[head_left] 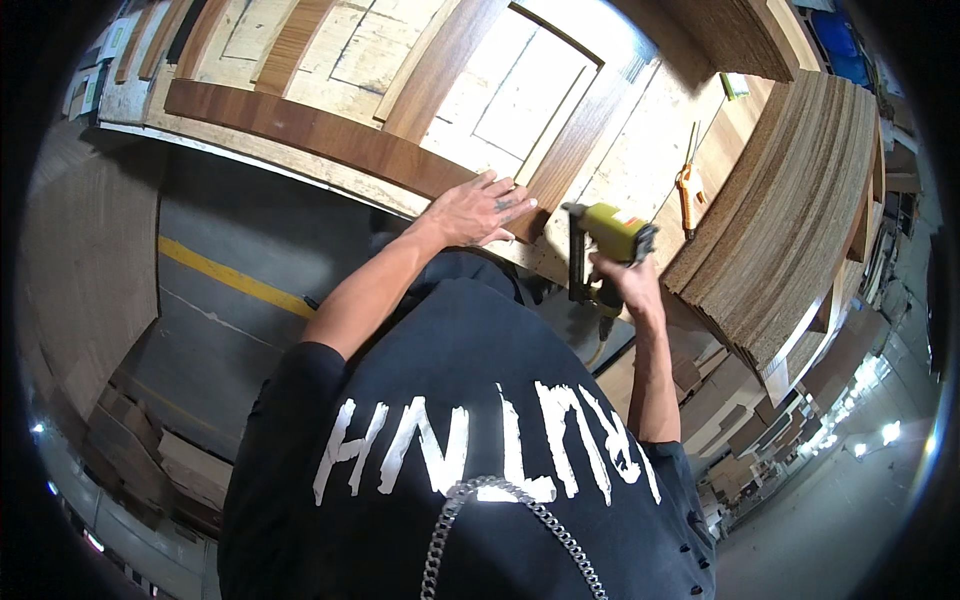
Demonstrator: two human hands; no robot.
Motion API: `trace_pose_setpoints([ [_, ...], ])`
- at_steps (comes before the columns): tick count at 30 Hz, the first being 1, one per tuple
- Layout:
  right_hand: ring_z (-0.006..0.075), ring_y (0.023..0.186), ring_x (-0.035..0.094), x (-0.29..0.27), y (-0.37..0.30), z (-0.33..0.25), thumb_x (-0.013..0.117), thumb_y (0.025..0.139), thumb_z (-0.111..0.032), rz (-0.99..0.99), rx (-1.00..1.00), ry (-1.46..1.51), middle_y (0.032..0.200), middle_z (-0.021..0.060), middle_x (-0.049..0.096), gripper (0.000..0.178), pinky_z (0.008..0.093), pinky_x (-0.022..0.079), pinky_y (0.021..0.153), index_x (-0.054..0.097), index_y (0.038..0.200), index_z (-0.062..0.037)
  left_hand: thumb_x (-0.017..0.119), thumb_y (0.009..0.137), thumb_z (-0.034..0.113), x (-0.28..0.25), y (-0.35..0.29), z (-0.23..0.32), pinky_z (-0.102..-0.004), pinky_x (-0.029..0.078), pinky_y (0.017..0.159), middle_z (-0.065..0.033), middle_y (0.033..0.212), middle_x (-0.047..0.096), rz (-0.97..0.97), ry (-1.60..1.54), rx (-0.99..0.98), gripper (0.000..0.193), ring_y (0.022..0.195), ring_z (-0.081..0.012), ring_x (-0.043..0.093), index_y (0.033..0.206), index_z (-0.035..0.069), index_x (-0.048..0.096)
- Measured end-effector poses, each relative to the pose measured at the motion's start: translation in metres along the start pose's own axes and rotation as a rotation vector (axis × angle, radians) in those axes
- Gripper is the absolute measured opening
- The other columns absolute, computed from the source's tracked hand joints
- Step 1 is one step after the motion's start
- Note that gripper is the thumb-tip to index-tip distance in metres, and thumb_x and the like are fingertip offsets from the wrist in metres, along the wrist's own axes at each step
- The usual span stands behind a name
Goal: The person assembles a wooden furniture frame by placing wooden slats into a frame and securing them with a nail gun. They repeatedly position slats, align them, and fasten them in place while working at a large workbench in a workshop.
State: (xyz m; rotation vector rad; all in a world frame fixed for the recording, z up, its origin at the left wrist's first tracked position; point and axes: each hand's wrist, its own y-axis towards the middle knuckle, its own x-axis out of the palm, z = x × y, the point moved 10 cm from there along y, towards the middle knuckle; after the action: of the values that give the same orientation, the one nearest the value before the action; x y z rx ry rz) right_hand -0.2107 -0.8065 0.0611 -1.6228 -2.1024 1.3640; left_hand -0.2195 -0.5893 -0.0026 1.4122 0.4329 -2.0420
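Note:
A brown wooden frame lies flat on the workbench, its long front rail (300,125) running along the near edge. At the rail's right end it meets a brown crosspiece (572,160). Over this corner my left hand (480,210) lies with its fingers stretched out, pressing on the wood. My right hand (634,287) is wrapped round the grip of a yellow-green nail gun (612,232), just right of the corner. The gun's nose is close to the crosspiece's end; I cannot tell whether it touches. An air hose (600,350) hangs below the gun.
On the bench (640,165) to the right lies an orange-handled tool (688,195) with a thin shaft. A tall stack of particle boards (790,200) stands beside it. More brown slats (290,45) cross the frame at the far left. A yellow line (235,277) marks the floor.

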Motion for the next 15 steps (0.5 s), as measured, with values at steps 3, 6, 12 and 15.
trace_pose_setpoints([
  [3, 0.0222, 0.091, 0.073, 0.024, -0.004, -0.006, 0.079, 0.083, -0.017, 0.018, -0.096, -0.224, 0.11, 0.0151, 0.075, 0.048, 0.0347, 0.057, 0.083, 0.067, 0.126, 0.0009, 0.062, 0.096, 0.051, -0.002, 0.0, -0.001, -0.0485, 0.036, 0.115, -0.0093, 0.144, 0.053, -0.018, -0.018, -0.012, 0.071, 0.133, -0.0281, 0.048, 0.153, 0.012, 0.045],
  [6, 0.0301, 0.081, 0.075, 0.031, 0.001, -0.007, 0.078, 0.081, -0.017, 0.066, -0.127, -0.325, 0.086, 0.0217, 0.075, 0.032, 0.0387, 0.058, 0.075, 0.073, 0.106, 0.0036, 0.062, 0.095, 0.05, -0.003, 0.0, -0.001, -0.0481, 0.037, 0.115, -0.0101, 0.144, 0.054, 0.015, -0.016, 0.0, 0.07, 0.133, -0.0279, 0.048, 0.152, 0.012, 0.046],
  [12, 0.0404, 0.076, 0.072, 0.038, 0.007, -0.011, 0.074, 0.079, -0.011, 0.07, -0.288, -0.444, 0.081, 0.0245, 0.072, 0.027, 0.0437, 0.055, 0.069, 0.072, 0.102, 0.0032, 0.065, 0.094, 0.047, -0.004, -0.001, -0.002, -0.0474, 0.036, 0.114, -0.0103, 0.144, 0.054, 0.035, -0.049, -0.014, 0.07, 0.134, -0.0278, 0.047, 0.151, 0.011, 0.047],
  [15, 0.0413, 0.076, 0.071, 0.041, 0.009, -0.014, 0.072, 0.079, -0.009, 0.052, -0.255, -0.462, 0.081, 0.0249, 0.071, 0.026, 0.044, 0.055, 0.069, 0.072, 0.102, 0.0023, 0.058, 0.097, 0.052, -0.002, -0.001, -0.002, -0.0483, 0.036, 0.114, -0.0097, 0.146, 0.052, 0.008, -0.024, -0.009, 0.067, 0.135, -0.027, 0.045, 0.149, 0.012, 0.05],
])
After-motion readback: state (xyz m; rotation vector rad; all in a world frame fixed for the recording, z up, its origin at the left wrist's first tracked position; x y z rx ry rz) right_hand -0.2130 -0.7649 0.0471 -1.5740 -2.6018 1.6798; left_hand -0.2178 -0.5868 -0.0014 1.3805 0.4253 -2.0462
